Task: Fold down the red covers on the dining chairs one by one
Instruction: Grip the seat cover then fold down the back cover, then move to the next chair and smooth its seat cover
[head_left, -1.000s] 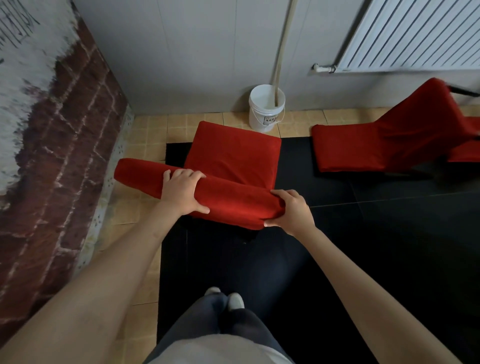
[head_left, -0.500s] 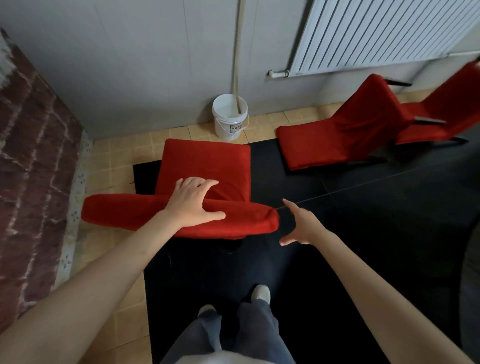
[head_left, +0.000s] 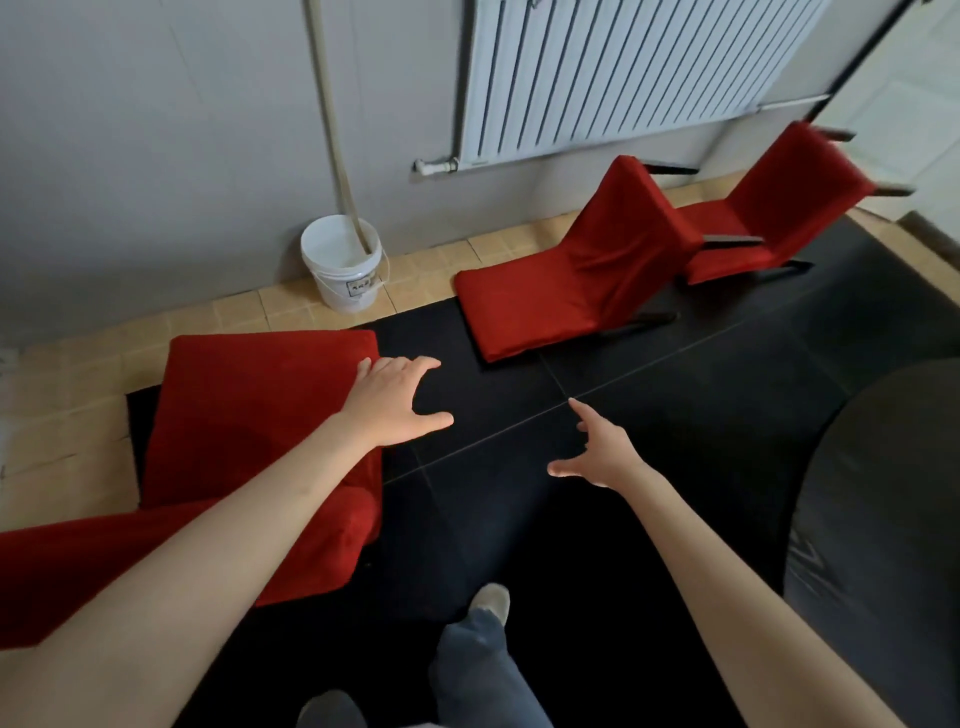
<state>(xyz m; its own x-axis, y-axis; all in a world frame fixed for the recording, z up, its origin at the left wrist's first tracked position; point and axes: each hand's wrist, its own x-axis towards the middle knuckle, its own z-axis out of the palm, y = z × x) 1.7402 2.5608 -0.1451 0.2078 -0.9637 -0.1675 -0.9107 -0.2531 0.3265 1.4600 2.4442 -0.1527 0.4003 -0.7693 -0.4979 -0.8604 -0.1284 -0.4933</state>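
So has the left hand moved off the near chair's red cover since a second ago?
Yes. The left hand has let go, now open over the nearest chair's right edge, nearer the white bucket.

Soft even light, warped blurry edges

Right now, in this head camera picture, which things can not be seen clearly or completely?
- Nearest red fabric chair cover, head view: its lower left runs off the frame edge; the left forearm crosses it.
- Small label on the white plastic bucket, head view: too small to read.
- Farthest red covered chair, head view: blurred.
- Dark round surface, head view: cut by the right edge.
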